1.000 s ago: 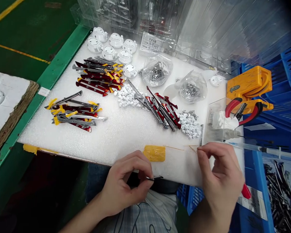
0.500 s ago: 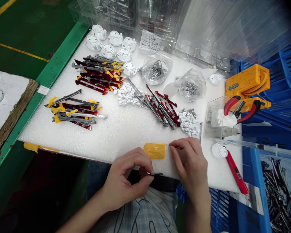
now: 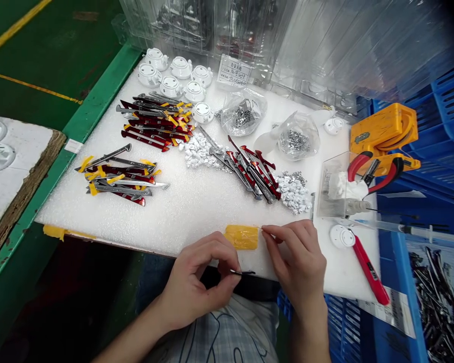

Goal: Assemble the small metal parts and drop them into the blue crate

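Note:
My left hand (image 3: 206, 280) pinches a small dark strip (image 3: 245, 273) between thumb and forefinger, just over the front edge of the white foam sheet (image 3: 189, 212). Right of it, my right hand (image 3: 297, 257) is closed in a pinch at the right end of a yellow taped block (image 3: 241, 237). A very thin thing shows at those fingertips, too small to name. Beyond the hands lie red and grey strips (image 3: 251, 174) beside a heap of small white parts (image 3: 295, 194). More strips with yellow tape bits (image 3: 123, 176) are piled at the left.
White round parts (image 3: 170, 86) stand at the back left, near two plastic bags of metal bits (image 3: 244, 118). At the right are a yellow tape dispenser (image 3: 382, 136), red-handled pliers (image 3: 357, 166), a clear box, a red knife (image 3: 371, 272), a syringe and blue crates (image 3: 439, 116).
The view has shifted slightly. My right hand's fingertips have come a little closer to the yellow block's right end. My left hand keeps its pinch on the dark strip.

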Demonstrator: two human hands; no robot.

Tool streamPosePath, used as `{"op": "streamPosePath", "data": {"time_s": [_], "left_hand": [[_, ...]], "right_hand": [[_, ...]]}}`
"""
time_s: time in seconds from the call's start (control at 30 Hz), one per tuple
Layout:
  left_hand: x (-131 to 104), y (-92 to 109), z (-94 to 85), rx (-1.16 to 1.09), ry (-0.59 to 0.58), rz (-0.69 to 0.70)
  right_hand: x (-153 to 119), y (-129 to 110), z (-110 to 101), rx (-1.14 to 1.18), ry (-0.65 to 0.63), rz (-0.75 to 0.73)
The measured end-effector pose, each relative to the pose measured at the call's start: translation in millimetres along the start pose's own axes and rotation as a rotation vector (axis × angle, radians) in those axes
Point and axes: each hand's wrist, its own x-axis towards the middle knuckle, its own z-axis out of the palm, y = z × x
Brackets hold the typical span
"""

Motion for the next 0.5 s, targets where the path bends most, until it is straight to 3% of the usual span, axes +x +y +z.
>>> {"op": "streamPosePath", "data": {"time_s": [0.2,0.3,0.43,0.5], "left_hand": [[-0.4,-1.2,0.1,0.001,-0.001,0.012],[0.2,-0.1,0.9,0.003,0.007,0.018],[-0.2,0.3,0.9,0.004,0.019,-0.004],[-0.9,-0.3,0.8,-0.005,0.029,-0.009]], "right_hand": [[-1.4,-2.6,-2.1,0.066,0.103,0.054],[-3.3,-1.4,-3.3,0.190,0.254,0.157],[-5.9,4.3,-2.7,0.343,0.547,0.284],[-7.2,7.2,-3.2,0.380,0.619,0.336]]}}
